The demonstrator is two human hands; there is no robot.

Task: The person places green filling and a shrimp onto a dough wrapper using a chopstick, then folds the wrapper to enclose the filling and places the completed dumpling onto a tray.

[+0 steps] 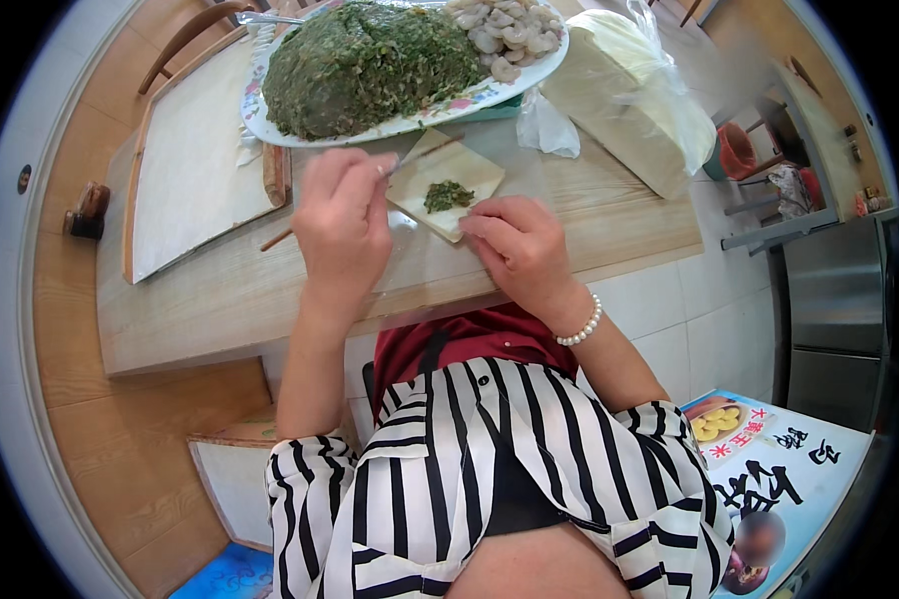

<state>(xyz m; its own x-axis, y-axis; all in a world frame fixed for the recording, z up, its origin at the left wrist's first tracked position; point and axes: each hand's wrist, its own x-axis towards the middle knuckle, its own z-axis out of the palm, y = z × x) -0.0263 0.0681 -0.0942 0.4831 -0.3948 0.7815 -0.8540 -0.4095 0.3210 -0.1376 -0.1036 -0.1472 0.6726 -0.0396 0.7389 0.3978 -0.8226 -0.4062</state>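
Observation:
A square dough wrapper lies on the wooden tabletop before me, with a small mound of green chopped filling on it. My right hand, with a pearl bracelet at the wrist, pinches the wrapper's near right edge. At the wrapper's left side, my left hand is closed around a thin wooden stick, whose other end shows left of the wrist. By its fingertips is a small greyish thing, too blurred to name. Beyond stands an oval flowered plate with a large green filling heap and peeled shrimp.
A stack of wrappers under a plastic bag stands at the right. To the left is a wood-framed tray with folded white dough pieces along its right side. A metal handle rests on the plate's left end.

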